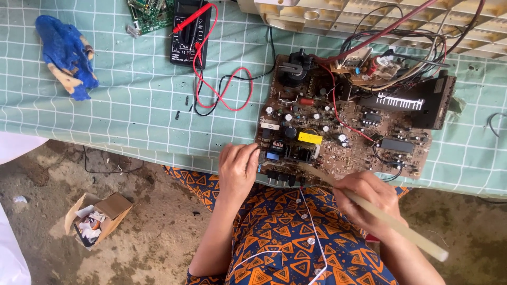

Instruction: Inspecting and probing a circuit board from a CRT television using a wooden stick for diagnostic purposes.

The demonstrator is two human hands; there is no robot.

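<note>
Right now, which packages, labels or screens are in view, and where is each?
Cardboard box: brown, open, on the dirt floor lower left, holding crumpled scraps.
Meter: black, rectangular, top centre of the green checked cloth, red and black leads attached.
White sticker: small strip at the circuit board's left edge.
</note>
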